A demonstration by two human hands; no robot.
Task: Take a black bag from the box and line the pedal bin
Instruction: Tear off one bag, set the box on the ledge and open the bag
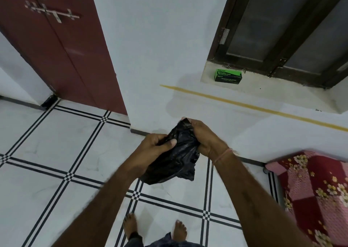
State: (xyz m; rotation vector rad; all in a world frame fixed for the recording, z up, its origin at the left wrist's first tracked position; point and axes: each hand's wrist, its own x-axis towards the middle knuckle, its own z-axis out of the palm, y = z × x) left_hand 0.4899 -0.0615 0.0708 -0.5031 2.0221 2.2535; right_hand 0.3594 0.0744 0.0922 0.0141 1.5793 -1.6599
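Note:
A crumpled black bag [177, 158] hangs in front of me at waist height, bunched and partly unfolded. My left hand [153, 148] grips its left side, thumb pressed on top. My right hand [204, 135] clutches its upper right edge, fingers curled into the plastic. The green and black garbage bag box [228, 76] rests on the window ledge on the far wall, well beyond both hands. No pedal bin is in view.
A maroon door [62, 45] stands at left. A dark-framed window [282, 30] sits above the ledge. A bed with a red floral cover [310, 190] fills the lower right. My bare feet [131, 226] stand on white tiles with black lines.

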